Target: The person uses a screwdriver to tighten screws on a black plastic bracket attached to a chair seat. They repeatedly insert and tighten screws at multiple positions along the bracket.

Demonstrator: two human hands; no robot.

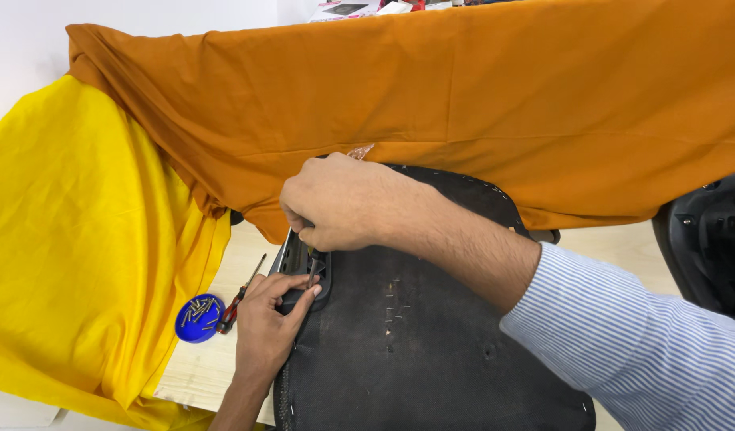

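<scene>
A white wall (16,48) fills the upper left corner of the room. Below it a large bright yellow cloth (72,263) hangs in folds over the left end of the pale wooden worktop (193,369), hiding that end. Just right of the yellow folds, on bare wood, sits a small round blue dish of short metal screws (199,317), and touching its right edge lies a slim red-handled screwdriver (238,299), its shaft pointing up and right.

Next comes the left hand (267,323), reaching up from the bottom edge; its fingers press on the small black plastic bracket (303,275) at the left rim of the wide black fabric-covered seat pad (415,335), which lies on the worktop and fills the lower middle. The grip of this hand is closed loosely against the bracket. Above it the right hand (339,203) is clenched around a thin metal tool (312,270) whose tip stands down into the bracket.

A broad burnt-orange cloth (463,104) drapes across the whole back. A blue-and-white striped shirt sleeve (639,343) covers the right forearm, and a dark moulded plastic part (707,239) stands at the far right.
</scene>
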